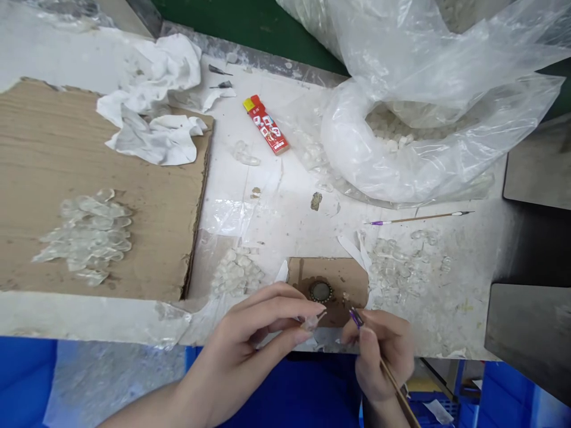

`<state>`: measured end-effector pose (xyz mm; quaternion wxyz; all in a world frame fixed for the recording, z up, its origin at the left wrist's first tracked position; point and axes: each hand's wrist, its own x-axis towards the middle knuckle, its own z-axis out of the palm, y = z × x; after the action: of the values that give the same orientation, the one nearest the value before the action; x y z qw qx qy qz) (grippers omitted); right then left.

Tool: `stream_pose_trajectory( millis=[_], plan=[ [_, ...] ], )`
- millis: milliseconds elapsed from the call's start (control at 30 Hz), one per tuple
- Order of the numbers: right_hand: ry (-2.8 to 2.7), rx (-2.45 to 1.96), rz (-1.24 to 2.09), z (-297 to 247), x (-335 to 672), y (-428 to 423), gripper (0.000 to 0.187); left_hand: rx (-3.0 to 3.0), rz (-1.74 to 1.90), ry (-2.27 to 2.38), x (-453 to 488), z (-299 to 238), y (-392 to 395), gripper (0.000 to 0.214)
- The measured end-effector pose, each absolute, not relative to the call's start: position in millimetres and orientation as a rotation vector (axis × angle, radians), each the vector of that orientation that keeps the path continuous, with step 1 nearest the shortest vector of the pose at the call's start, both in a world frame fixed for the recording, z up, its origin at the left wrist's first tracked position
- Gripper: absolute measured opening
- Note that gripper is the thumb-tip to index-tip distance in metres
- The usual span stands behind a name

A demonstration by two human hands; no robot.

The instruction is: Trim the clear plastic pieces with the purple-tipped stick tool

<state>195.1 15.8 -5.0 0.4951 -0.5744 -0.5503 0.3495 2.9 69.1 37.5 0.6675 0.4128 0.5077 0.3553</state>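
Reaching the left hand (256,333) in from the near left, pinching a clear piece (309,323) by the near edge of the small board (348,272); curling the right hand (387,345) closed around a brush (395,383), pointing its tip far and left.

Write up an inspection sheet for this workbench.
Surface: white tabletop, marked with residue; large cardboard at left.
Job's things: held clear piece; held brush; round dark dish on small cardboard.
Clutter: crumpled white cloth or paper, red packet, second brush, piled clear pieces, open plastic bag of whitish bits.
Hands: left hand pinches the clear piece; right hand grips the held brush near its tip.
Cables: nothing seen.
Surroundings: green panel beyond the far edge; blue bin below, at right.
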Motion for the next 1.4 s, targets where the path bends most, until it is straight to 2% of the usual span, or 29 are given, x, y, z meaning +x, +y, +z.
stream_pose_trajectory(
  millis=[233, 433, 633, 1267, 1400],
  plan=[
    [-0.962, -1.147, 1.111, 25.7, 186.1, 23.2, 0.017, 0.711, 0.703, 0.974, 11.6, 41.8, 70.8, 0.037],
    [-0.691, -1.095, 1.327, 39.8, 178.9, 37.7, 0.015, 0.511, 0.757, 0.888, 20.4, 44.8, 69.7, 0.036],
    [-0.534, -1.051, 1.421, 42.5, 164.1, 41.0, 0.039, 0.505, 0.86, 0.865, 20.8, 41.6, 61.0, 0.04],
    [-0.62, -1.221, 1.278, 43.8, 155.2, 35.4, 0.038, 0.687, 0.861, 1.025, 23.1, 42.5, 60.6, 0.019],
    [-0.627, -1.193, 1.313, 44.1, 156.8, 35.6, 0.037, 0.688, 0.884, 1.0, 22.8, 41.2, 59.9, 0.022]
  ],
)
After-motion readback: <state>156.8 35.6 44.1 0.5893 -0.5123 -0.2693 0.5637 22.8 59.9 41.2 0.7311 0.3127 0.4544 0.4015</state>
